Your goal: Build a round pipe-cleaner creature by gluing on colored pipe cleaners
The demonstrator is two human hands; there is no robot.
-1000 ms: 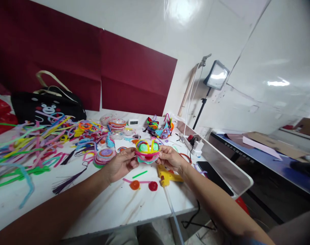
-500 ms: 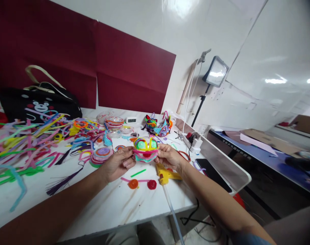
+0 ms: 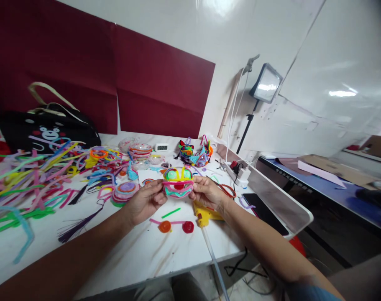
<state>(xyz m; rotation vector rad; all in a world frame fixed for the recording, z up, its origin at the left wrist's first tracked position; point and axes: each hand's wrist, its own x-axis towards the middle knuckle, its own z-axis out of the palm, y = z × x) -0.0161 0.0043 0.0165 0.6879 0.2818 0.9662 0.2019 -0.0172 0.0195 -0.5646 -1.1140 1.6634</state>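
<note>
Between my two hands is a small colourful pipe-cleaner face (image 3: 178, 182), with green round eyes, a yellow strip, and pink and teal bands below. My left hand (image 3: 149, 200) pinches its left edge, while my right hand (image 3: 207, 192) pinches the right edge. Both hold it above the white table. Under it lie a short green pipe-cleaner piece (image 3: 171, 213), an orange coil (image 3: 164, 226) and a red coil (image 3: 187, 227) beside a pink strip. A yellow glue gun (image 3: 203, 215) rests below my right hand, a long clear glue stick (image 3: 216, 263) coming out of its back.
Loose pipe cleaners (image 3: 36, 179) heap up on the left, before a black bag (image 3: 49, 129). A purple tassel (image 3: 80, 225) lies nearer. Finished pipe-cleaner pieces (image 3: 195, 152) and a small clock (image 3: 161, 147) stand at the back. On the right are scissors (image 3: 228, 191), a power strip (image 3: 241, 177) and a phone (image 3: 265, 213).
The face is tipped slightly, its upper part leaning back and the pink and teal bands showing more. Both hands keep their hold, and the camera view has shifted a little.
</note>
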